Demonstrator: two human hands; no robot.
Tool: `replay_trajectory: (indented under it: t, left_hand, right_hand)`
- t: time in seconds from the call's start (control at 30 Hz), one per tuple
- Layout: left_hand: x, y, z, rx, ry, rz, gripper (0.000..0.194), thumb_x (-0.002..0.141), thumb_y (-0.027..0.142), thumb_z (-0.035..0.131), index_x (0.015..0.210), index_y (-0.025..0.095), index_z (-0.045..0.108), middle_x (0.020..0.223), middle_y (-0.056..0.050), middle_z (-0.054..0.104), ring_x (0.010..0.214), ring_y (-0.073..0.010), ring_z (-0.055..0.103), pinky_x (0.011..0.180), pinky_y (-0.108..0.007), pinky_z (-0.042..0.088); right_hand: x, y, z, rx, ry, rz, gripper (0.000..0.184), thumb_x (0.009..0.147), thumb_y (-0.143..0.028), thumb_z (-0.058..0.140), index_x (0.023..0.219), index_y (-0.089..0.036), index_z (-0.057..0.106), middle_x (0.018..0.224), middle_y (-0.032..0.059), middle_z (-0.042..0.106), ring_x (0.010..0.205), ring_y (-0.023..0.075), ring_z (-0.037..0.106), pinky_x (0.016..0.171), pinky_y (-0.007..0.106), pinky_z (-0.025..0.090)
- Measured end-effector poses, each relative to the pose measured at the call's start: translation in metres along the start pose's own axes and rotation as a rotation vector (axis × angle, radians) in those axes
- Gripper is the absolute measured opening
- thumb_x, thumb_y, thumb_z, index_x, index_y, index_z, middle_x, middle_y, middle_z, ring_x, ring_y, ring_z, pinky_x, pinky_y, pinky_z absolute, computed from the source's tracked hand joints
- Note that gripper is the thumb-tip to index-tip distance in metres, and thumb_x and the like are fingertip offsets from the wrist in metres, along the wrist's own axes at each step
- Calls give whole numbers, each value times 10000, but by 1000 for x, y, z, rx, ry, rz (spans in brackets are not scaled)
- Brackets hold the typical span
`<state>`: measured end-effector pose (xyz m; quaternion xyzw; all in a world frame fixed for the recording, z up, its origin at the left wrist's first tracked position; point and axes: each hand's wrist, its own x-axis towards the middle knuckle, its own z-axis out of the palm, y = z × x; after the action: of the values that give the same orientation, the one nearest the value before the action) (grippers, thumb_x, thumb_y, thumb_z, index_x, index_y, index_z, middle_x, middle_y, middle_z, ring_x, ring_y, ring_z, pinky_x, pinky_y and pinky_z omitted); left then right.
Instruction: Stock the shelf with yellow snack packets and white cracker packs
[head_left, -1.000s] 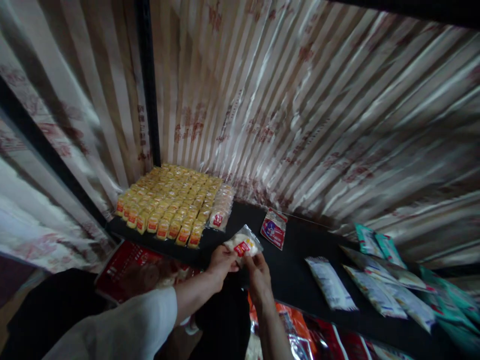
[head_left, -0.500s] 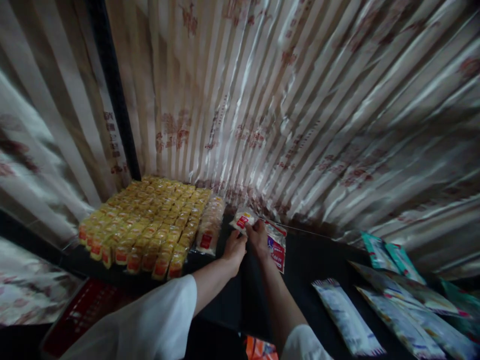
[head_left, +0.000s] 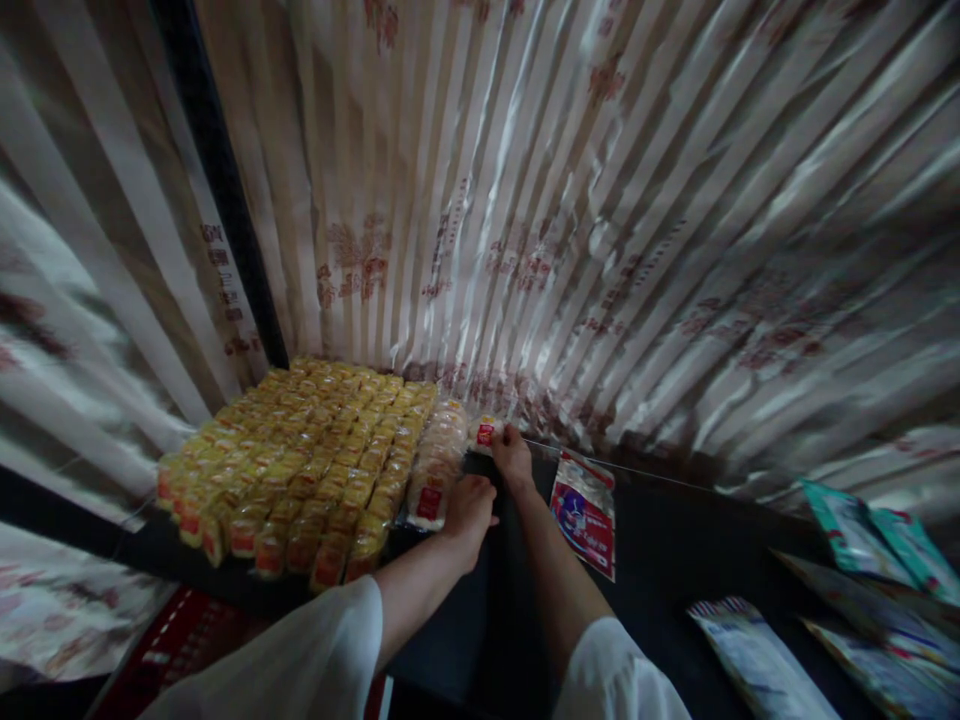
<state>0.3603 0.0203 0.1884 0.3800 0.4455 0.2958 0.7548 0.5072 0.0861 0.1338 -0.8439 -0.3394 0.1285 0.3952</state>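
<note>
Fingers [head_left: 509, 434] of the right hand [head_left: 514, 464] sit narrow, apparently pinching the right edge of a small white packet [head_left: 484, 432] at the back of the black shelf [head_left: 652, 600]. A second ago both hands held it up over the shelf's front edge; now it has gone to the back, just beside the far end of a row of pale packets [head_left: 433, 468]. With the packet as clock centre, that row lies at eight o'clock and a red-and-purple pouch [head_left: 585, 515] at four. The left hand [head_left: 469, 517], at six o'clock, has come away towards the person; whether its curled fingers touch anything cannot be told. Positioning thus rests with the right hand.
</note>
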Motion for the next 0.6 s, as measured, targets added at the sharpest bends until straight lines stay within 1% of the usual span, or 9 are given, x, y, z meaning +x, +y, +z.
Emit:
replay_trajectory:
  t: [0.07,0.13,0.23,0.3,0.4,0.5,0.6]
  left_hand:
    - [-3,1,0,54,43,21,137,758,131,479,864,136,564,872,-57,561,850,-159,547,599,-209,465]
    - [-7,1,1,91,15,28,132,750,104,468,831,128,570,817,-49,555,804,-153,551,593,-214,468]
    - [-11,-1,2,138,-32,28,162,750,66,444,822,125,576,818,-50,554,791,-150,553,588,-217,471]
    - [-13,-3,2,173,-24,22,200,749,42,427,850,127,576,855,-56,558,790,-149,553,572,-215,471]
    - [-17,-5,0,221,-6,-1,235,754,16,401,864,126,578,869,-57,563,765,-134,550,547,-196,460]
    - [-24,-7,-3,257,-27,-27,239,761,10,396,832,124,594,821,-45,573,703,-109,544,531,-175,442]
    - [-35,-12,-9,280,-71,-55,220,779,22,403,808,116,600,782,-35,583,639,-85,534,515,-162,414]
  right_hand:
    - [-2,-2,3,-67,5,7,354,812,-292,475,1098,-121,594,1000,145,669,989,252,607,867,332,414]
    - [-5,-4,5,-114,21,16,388,838,-295,448,1173,-126,547,1070,150,654,1020,248,600,863,323,410]
    - [-10,-5,8,-153,46,33,454,871,-323,400,1280,-130,448,1139,151,635,1029,246,603,839,322,419]
    - [-12,-5,9,-175,52,26,440,880,-324,381,1265,-128,464,1143,160,636,1038,259,597,852,339,413]
    - [-12,-8,10,-203,61,1,401,876,-298,379,1192,-105,532,1156,193,625,1097,284,562,920,371,372]
    - [-14,-11,7,-213,76,-14,411,863,-289,385,1154,-55,557,1148,236,616,1125,305,540,965,403,339]
    - [-25,-14,0,-221,83,-25,436,851,-278,369,1173,-44,547,1193,244,590,1158,317,512,979,440,327]
